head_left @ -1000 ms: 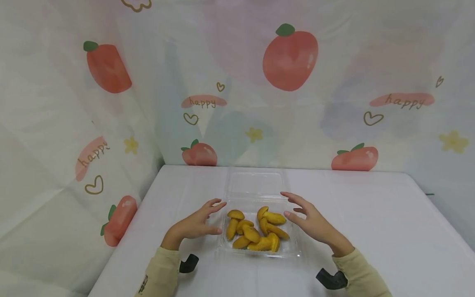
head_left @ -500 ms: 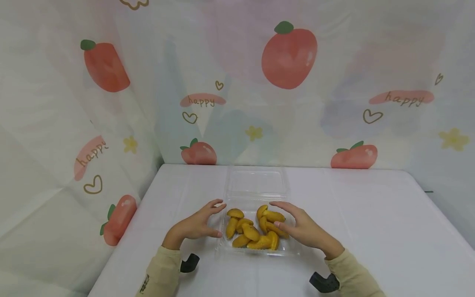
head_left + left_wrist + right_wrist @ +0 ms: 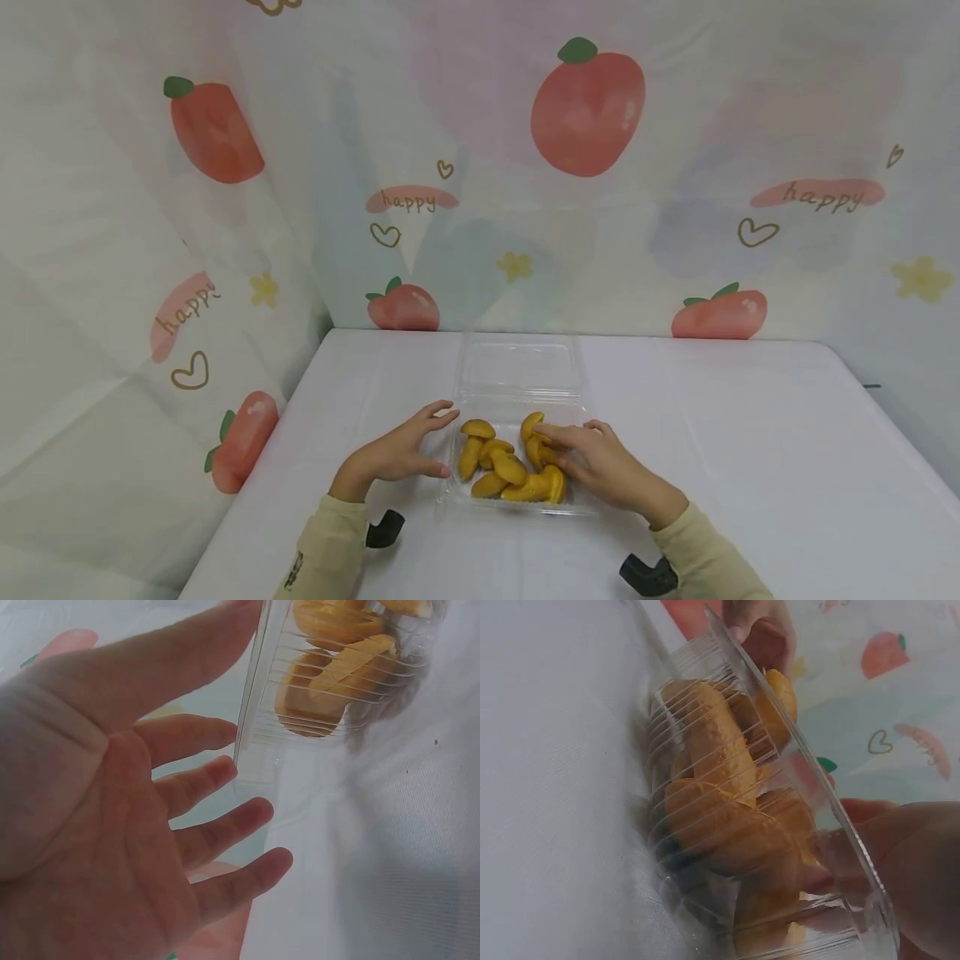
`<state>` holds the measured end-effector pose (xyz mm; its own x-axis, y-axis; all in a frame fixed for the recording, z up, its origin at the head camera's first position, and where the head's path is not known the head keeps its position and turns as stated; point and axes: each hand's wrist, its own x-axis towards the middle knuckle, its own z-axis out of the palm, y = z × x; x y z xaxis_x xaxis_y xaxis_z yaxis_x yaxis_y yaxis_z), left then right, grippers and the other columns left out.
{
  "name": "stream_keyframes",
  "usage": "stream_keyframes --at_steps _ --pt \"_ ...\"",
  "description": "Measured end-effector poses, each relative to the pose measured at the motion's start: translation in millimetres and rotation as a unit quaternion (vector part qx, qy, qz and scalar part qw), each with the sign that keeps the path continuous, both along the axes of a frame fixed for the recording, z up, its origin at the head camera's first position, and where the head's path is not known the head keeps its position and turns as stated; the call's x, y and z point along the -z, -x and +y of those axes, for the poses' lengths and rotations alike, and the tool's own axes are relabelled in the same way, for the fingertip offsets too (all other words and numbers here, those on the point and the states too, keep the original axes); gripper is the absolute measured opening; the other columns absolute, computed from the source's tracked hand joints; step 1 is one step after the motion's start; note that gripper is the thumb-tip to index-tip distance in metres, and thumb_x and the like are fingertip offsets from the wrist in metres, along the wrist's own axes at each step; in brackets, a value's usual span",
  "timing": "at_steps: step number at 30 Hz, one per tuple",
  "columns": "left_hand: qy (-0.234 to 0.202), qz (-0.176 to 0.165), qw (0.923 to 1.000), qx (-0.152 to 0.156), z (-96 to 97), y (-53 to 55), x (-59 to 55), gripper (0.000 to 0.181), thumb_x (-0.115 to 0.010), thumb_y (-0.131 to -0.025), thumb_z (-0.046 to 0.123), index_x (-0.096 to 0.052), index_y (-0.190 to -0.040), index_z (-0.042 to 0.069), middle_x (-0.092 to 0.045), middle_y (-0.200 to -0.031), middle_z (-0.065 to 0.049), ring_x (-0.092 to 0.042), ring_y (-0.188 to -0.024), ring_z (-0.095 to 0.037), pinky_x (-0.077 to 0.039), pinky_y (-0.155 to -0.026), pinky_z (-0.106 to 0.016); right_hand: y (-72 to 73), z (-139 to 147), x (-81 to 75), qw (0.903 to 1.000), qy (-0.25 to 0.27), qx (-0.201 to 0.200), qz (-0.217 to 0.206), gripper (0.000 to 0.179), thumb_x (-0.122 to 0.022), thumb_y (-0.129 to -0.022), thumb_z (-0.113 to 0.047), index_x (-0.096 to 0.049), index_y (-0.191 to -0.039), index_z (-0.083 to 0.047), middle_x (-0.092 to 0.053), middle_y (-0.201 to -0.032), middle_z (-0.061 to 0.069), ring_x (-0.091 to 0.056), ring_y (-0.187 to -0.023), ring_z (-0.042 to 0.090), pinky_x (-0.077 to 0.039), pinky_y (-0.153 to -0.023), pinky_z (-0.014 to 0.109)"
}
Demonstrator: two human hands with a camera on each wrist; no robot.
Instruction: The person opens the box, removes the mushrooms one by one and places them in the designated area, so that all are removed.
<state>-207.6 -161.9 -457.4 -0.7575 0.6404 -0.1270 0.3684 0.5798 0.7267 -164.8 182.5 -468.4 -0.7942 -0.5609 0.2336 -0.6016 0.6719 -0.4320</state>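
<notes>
Several yellow mushrooms (image 3: 507,471) lie in a clear plastic clamshell box (image 3: 517,510), its lid folded back. At the box's left side, my left hand (image 3: 393,452) has its fingers spread and holds nothing. In the left wrist view, its thumb and index fingertip are right at the rim. My right hand (image 3: 611,467) reaches over the box's right rim, index finger and thumb at the mushrooms on that side. The right wrist view shows its fingertips behind the plastic wall, close to a mushroom (image 3: 727,832). I cannot tell whether they pinch one.
The transparent lid (image 3: 519,367) lies flat behind the box. Both stand on a white-covered table (image 3: 720,417). A fruit-printed cloth (image 3: 600,250) rises along the table's back and left side. A black curved piece sits at each sleeve cuff.
My right hand has moved left and down from the box's right rim to the mushrooms, its thumb and index finger drawing closer together. My left hand has stayed nearly in place.
</notes>
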Motion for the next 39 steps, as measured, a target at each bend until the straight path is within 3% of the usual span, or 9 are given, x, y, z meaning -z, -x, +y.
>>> stream_keyframes --at_steps 12,25,32,37,39 --pt "0.003 -0.009 0.9999 -0.006 2.0 -0.1 -0.8 0.087 -0.079 -0.089 0.021 -0.03 -0.159 0.005 -0.016 -0.169 -0.016 -0.02 -0.155 -0.041 -0.025 -0.122 -0.064 0.7 -4.5 4.7 0.9972 -0.074 -0.004 0.007 0.048 -0.06 -0.101 -0.012 -0.054 -0.148 -0.022 -0.067 -0.137 -0.003 -0.068 -0.116 0.016 -0.037 -0.102 0.059" --pt "-0.002 -0.019 0.9997 -0.016 3.7 -4.0 -2.2 0.087 -0.079 -0.089 0.018 -0.03 -0.159 0.006 -0.015 -0.169 -0.016 -0.02 -0.155 -0.042 -0.024 -0.121 -0.065 -2.7 -9.7 2.5 0.9969 -0.076 0.015 0.013 0.055 -0.069 -0.092 -0.002 -0.057 -0.143 -0.018 -0.072 -0.13 0.001 -0.069 -0.113 0.017 -0.042 -0.098 0.056" --pt "0.001 -0.015 0.9998 -0.016 3.7 -3.4 -1.7 0.087 -0.08 -0.088 0.02 -0.031 -0.159 0.005 -0.015 -0.169 -0.016 -0.02 -0.155 -0.042 -0.025 -0.121 -0.065 -1.8 -10.9 3.9 0.9985 -0.026 0.044 0.018 0.05 -0.068 -0.095 -0.007 -0.056 -0.143 -0.013 -0.071 -0.13 0.003 -0.069 -0.113 0.018 -0.045 -0.098 0.05" --pt "0.002 -0.014 0.9998 -0.017 3.6 -3.6 -1.5 0.088 -0.08 -0.088 0.021 -0.03 -0.159 0.005 -0.015 -0.169 -0.016 -0.021 -0.155 -0.042 -0.025 -0.121 -0.065 0.9 -10.8 2.9 0.9981 0.039 0.043 0.018 0.064 -0.068 -0.091 0.003 -0.048 -0.15 -0.012 -0.063 -0.142 0.009 -0.066 -0.122 0.025 -0.051 -0.103 0.05" --pt "0.002 -0.014 0.9998 -0.016 3.4 -4.1 -1.4 0.088 -0.079 -0.088 0.021 -0.03 -0.159 0.005 -0.015 -0.169 -0.016 -0.02 -0.155 -0.042 -0.025 -0.121 -0.065 1.6 -9.6 0.5 0.9968 0.07 0.038 0.006 0.068 -0.065 -0.092 0.006 -0.044 -0.153 -0.013 -0.058 -0.148 0.011 -0.064 -0.123 0.027 -0.055 -0.098 0.044"
